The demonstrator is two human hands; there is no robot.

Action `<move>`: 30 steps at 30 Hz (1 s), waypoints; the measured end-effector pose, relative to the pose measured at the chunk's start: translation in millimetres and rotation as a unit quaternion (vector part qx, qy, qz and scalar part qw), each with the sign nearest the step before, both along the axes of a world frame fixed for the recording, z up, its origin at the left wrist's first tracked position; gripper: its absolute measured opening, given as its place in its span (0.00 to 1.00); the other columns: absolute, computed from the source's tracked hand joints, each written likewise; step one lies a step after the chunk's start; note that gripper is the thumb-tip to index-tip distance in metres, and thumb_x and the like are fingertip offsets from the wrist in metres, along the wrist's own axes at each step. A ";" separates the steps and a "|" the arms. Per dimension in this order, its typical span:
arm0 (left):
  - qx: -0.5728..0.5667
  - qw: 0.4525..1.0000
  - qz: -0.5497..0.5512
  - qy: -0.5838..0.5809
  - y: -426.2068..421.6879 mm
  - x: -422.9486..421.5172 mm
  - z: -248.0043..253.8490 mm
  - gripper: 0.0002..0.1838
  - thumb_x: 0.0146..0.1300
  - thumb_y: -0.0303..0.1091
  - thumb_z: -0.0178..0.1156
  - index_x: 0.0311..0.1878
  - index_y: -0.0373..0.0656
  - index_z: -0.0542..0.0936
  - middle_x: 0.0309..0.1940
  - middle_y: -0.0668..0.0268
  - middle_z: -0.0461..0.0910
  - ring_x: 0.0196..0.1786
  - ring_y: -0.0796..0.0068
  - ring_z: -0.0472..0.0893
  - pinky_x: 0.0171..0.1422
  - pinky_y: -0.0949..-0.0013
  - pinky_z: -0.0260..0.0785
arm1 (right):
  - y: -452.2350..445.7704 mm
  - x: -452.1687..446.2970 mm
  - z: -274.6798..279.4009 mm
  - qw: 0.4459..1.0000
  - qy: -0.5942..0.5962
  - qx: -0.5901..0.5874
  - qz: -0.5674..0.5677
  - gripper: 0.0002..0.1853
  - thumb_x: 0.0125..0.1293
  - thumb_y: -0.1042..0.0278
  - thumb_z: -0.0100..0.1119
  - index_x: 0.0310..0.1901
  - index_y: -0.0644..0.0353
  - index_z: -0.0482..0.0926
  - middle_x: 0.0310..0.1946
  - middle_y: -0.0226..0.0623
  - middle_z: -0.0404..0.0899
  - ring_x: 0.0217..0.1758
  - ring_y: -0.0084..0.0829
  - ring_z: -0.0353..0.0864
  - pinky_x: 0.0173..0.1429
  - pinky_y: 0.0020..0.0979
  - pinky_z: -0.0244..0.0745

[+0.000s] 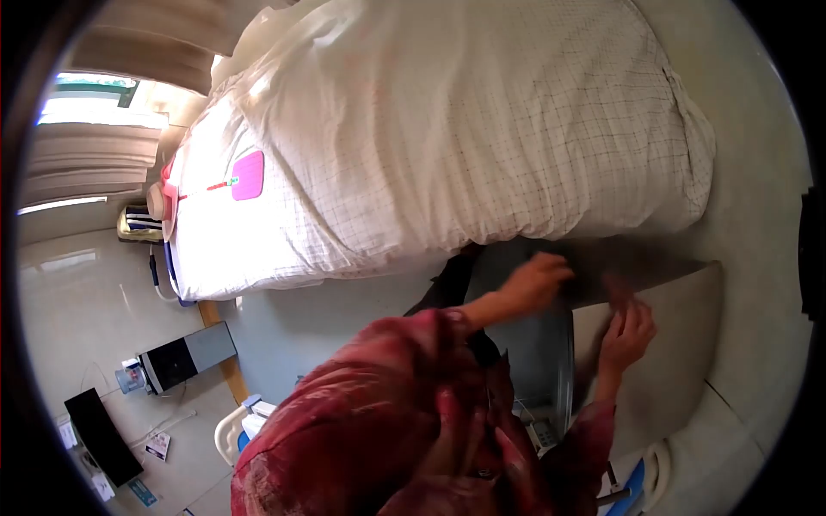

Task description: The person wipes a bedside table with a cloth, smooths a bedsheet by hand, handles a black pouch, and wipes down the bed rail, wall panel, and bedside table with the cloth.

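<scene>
My left hand (538, 279) is in front of the bed's near edge, its fingers curled. My right hand (630, 334) is a little lower and to the right, with fingers bent together and partly smeared by motion. Between and beyond the hands is a dark, blurred area (619, 262); whether it is a cloth or shadow I cannot tell. What the fingers hold, if anything, is not clear. Red sleeves cover both arms. Above the hands lies the bed, spread with a white checked sheet (482, 129).
A pink fly swatter (249, 175) lies on the sheet. Below the bed are a grey floor area (301, 322) and a beige panel-like surface (662, 370). At left stand a water dispenser (191, 354) and a black screen-like panel (103, 437). White-and-blue chair parts (231, 434) show at the lower edge.
</scene>
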State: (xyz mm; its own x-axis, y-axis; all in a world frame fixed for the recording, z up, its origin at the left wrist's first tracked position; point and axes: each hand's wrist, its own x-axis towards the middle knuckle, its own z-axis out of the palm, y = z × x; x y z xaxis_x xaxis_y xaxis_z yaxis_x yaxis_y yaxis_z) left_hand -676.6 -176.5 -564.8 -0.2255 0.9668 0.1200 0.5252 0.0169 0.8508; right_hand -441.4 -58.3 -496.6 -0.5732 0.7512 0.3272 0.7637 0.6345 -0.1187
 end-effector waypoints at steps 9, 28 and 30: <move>-0.075 0.973 0.182 0.123 39.9 -69.1 9.6 0.29 0.54 0.34 0.73 0.61 0.46 0.79 0.59 0.54 0.76 0.61 0.48 0.74 0.65 0.51 0.70 | -9.5 2.9 4.0 1.000 0.024 -0.006 -0.011 0.16 0.66 0.68 0.65 0.56 0.55 0.85 0.58 0.37 0.79 0.61 0.49 0.77 0.61 0.45 0.77; -0.516 0.621 0.558 0.192 -407.0 -254.7 43.8 0.33 0.69 0.54 0.59 0.73 0.49 0.69 0.70 0.51 0.69 0.71 0.48 0.70 0.70 0.37 0.63 | -10.8 10.0 -7.9 1.000 -0.009 0.021 0.008 0.16 0.74 0.64 0.57 0.59 0.58 0.83 0.60 0.40 0.79 0.62 0.45 0.77 0.61 0.43 0.76; -0.555 0.562 0.605 0.099 -410.7 -258.1 47.8 0.33 0.69 0.52 0.60 0.72 0.47 0.70 0.68 0.49 0.70 0.70 0.47 0.71 0.70 0.40 0.64 | -11.1 10.1 -8.1 1.000 -0.002 0.013 0.002 0.16 0.74 0.64 0.58 0.59 0.57 0.83 0.60 0.40 0.79 0.62 0.46 0.77 0.62 0.43 0.75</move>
State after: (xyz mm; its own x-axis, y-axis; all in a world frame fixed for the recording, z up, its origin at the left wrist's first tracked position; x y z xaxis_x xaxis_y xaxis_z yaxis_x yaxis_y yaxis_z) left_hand -934.7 -587.2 -517.0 -0.8876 -0.3752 -0.2670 -0.3588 0.9269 -0.1098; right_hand -431.3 -69.3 -504.7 -0.5769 0.7407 0.3444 0.7619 0.6399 -0.0999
